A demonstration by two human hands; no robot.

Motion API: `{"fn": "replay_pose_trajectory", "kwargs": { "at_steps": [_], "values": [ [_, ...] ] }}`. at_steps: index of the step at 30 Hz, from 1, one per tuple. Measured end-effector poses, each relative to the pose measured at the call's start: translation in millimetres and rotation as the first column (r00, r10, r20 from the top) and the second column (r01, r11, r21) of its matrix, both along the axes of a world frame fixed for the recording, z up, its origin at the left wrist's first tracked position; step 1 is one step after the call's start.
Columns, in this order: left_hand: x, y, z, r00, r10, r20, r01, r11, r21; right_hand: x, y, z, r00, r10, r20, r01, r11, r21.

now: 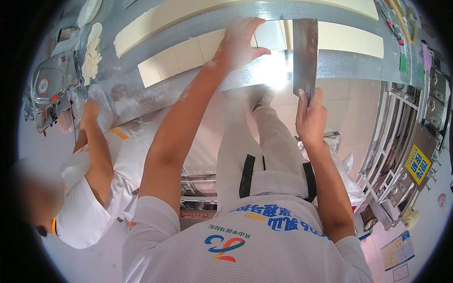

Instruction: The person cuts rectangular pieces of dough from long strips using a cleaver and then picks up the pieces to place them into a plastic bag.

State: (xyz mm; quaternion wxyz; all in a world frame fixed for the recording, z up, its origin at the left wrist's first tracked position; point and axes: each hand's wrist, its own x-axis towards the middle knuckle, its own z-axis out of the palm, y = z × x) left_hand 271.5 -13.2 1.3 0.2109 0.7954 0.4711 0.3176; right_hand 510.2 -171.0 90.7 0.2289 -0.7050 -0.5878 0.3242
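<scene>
My right hand (311, 115) is closed round the handle of a cleaver (305, 56). Its broad blade stands across a flat strip of pale dough (350, 40), whose uncut part runs to the right. To the blade's left, cut dough pieces (188, 54) lie side by side in a row. Over that row my left hand (238, 45) reaches with thumb and fingers spread, holding nothing. A pale grey rectangle (270, 35) shows beside its fingers; I cannot tell whether it is bare metal or a separate thing. Part of the row is hidden under my left hand.
A second long dough strip (165, 26) lies farther back on the metal table (127, 101). Dough scraps (92, 54) and a grey machine (54, 82) are at the left, near a co-worker (96, 179). Metal racks (384, 137) stand at the right.
</scene>
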Motion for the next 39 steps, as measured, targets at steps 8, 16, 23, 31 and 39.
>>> {"fn": "replay_pose_trajectory", "kwargs": {
  "at_steps": [8,16,23,31,39],
  "values": [
    [0,1,0,1.0,-0.016,0.013,0.017,1.0,-0.008,-2,12,1,0.999,0.03,0.04,-0.03,0.999,-0.013],
    [-2,1,-5,0.999,-0.022,0.038,0.022,1.0,-0.011,-5,19,3,0.999,0.036,0.036,-0.035,0.999,-0.025],
    [-2,0,-6,0.999,-0.009,0.036,0.01,0.999,-0.035,-11,30,5,0.995,0.045,0.089,-0.038,0.997,-0.072],
    [-3,-1,-6,0.998,-0.005,0.061,0.006,1.0,-0.028,-21,48,11,0.983,0.098,0.153,-0.075,0.986,-0.148],
    [-5,0,-6,0.997,-0.022,0.072,0.023,1.0,-0.014,-26,51,7,0.973,0.127,0.194,-0.094,0.98,-0.173]
  ]
}}
